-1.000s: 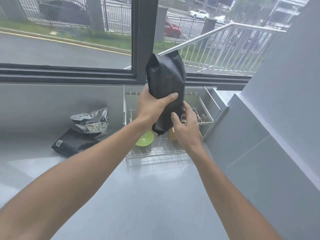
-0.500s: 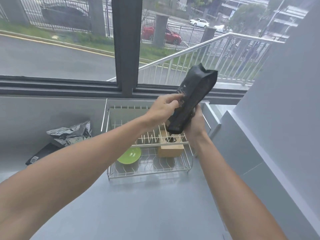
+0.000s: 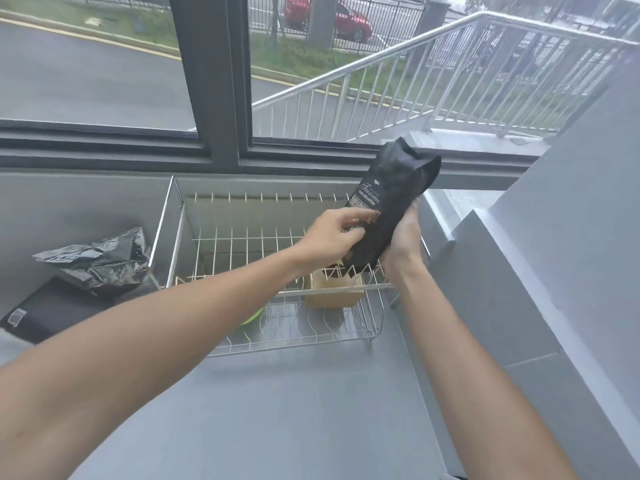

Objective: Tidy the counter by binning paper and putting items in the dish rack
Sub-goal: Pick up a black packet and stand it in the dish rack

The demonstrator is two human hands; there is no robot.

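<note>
Black, matte coffee bag [image 3: 391, 206], tall and narrow, crimped top at upper right, white lettering on its face. Held tilted over the right end of the dish rack [image 3: 180, 237], its bottom end just above the rack's right-hand prongs; whether it touches them I cannot tell.

Right hand [image 3: 403, 242] wraps the bag's lower right side from behind, palm against it, fingers hidden behind the bag. Left hand [image 3: 334, 233] reaches across from the left, fingertips curled onto the bag's lower left edge near the printed label, pinching it. Both hands are closed on the bag. Bare forearms stretch in from the bottom corners.

Under the bag, inside the rack: a small tan cardboard box [image 3: 334, 294] standing at the right side, its top partly hidden by the bag. Left of the box, a sliver of a green plate [image 3: 254, 317] shows under the left forearm, mostly covered.

Rack is white-and-chrome wire, sitting on a grey counter [image 3: 294, 410] pushed up to the back wall under a window [image 3: 90, 77]. Grey wall panel steps up just right of the rack.

Left of the rack, near it on the counter: a crumpled silver-black foil bag [image 3: 98, 261], resting partly on a flat black pouch [image 3: 52, 311] with a small light tag at its corner.

Through the glass: road, grass strip, metal stair railing [image 3: 433, 71], red car [image 3: 329, 15] behind a fence.
</note>
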